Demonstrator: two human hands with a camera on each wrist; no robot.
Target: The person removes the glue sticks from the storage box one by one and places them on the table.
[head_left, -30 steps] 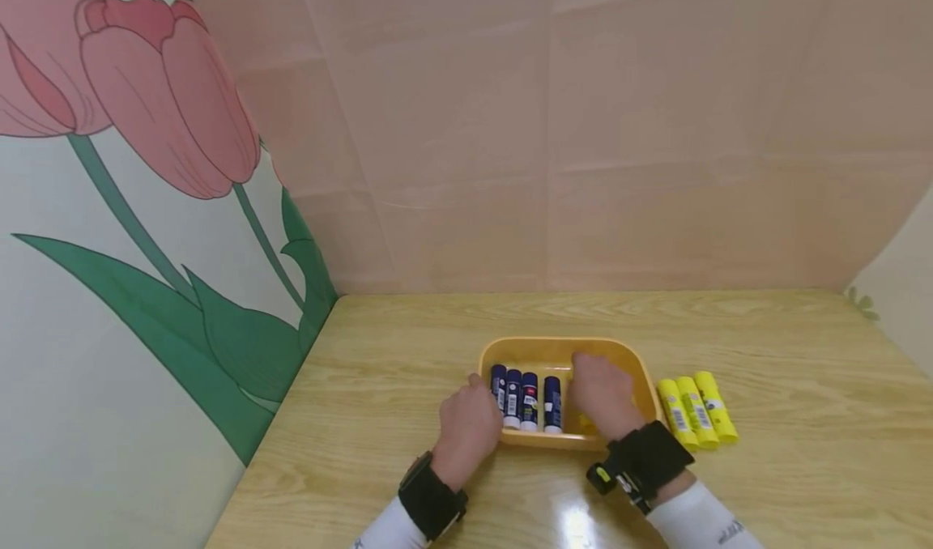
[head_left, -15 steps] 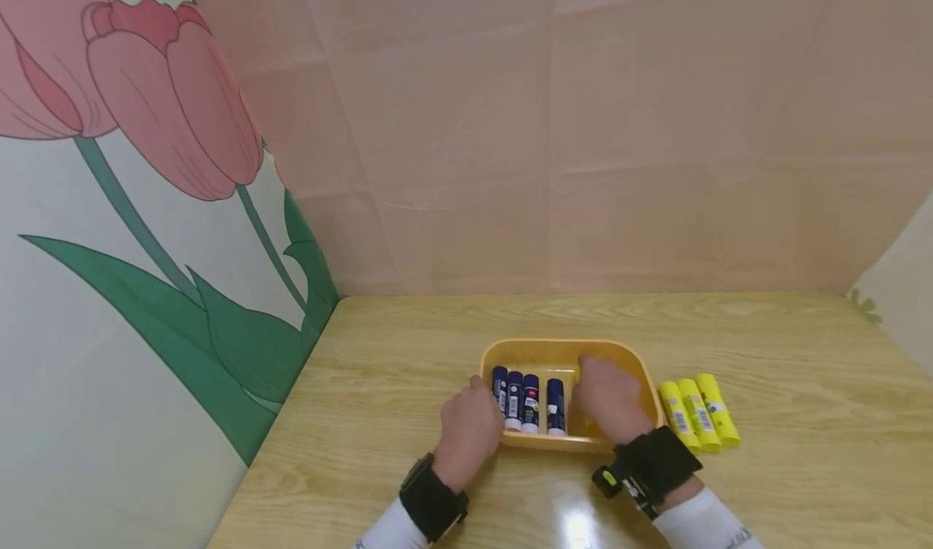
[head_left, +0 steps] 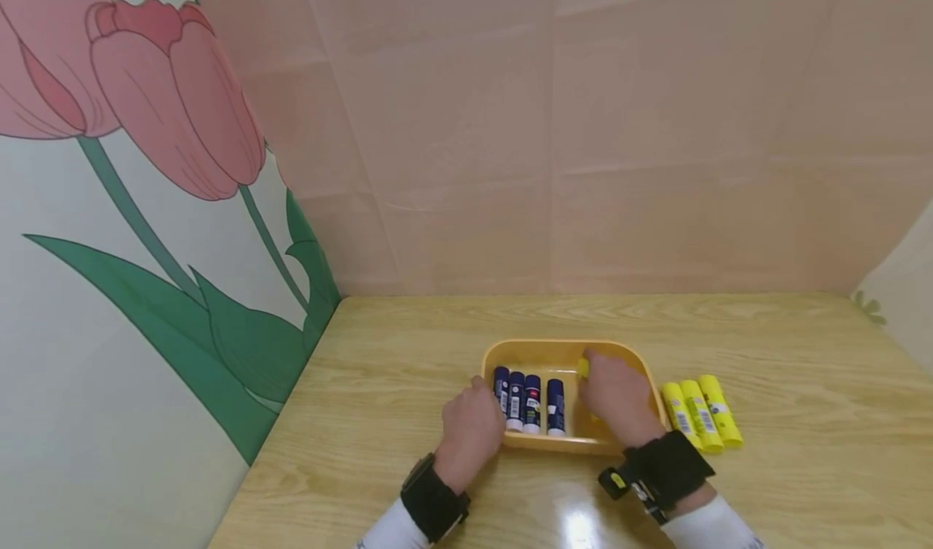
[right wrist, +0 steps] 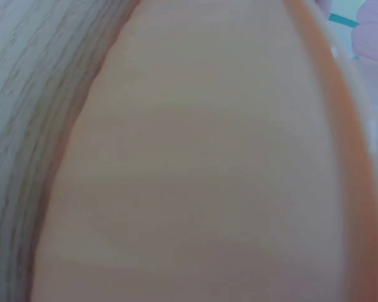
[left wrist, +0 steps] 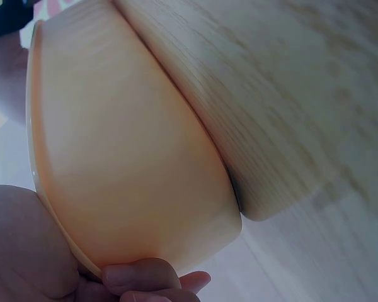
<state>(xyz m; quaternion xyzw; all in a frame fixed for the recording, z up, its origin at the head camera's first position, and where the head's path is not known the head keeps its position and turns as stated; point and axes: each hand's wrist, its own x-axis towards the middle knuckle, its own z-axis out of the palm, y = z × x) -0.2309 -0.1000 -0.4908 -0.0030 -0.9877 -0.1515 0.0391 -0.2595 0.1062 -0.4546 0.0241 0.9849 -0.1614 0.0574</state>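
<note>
My left hand (head_left: 472, 425) grips the left front corner of a yellow-orange plastic tray (head_left: 561, 444). In the left wrist view, its fingers (left wrist: 142, 277) curl round the rim. Inside the tray's right half, my right hand (head_left: 619, 395) holds a yellow glue stick (head_left: 583, 368), mostly hidden under the fingers. Several dark blue glue sticks (head_left: 516, 402) with white ends lie side by side at the tray's left. One of them, a blue glue stick (head_left: 555, 407), sits slightly apart to the right. The right wrist view shows only the tray's outer wall (right wrist: 195, 157).
Three yellow glue sticks (head_left: 701, 414) lie in a slanted row on the wooden table (head_left: 408, 330), just right of the tray. A pink sheet (head_left: 547, 128) stands behind the table. On the left is a wall with painted tulips (head_left: 175, 95).
My right hand has shifted slightly to the right inside the tray, and more of the yellow glue stick's end shows beside it. The left hand keeps its grip on the corner.
</note>
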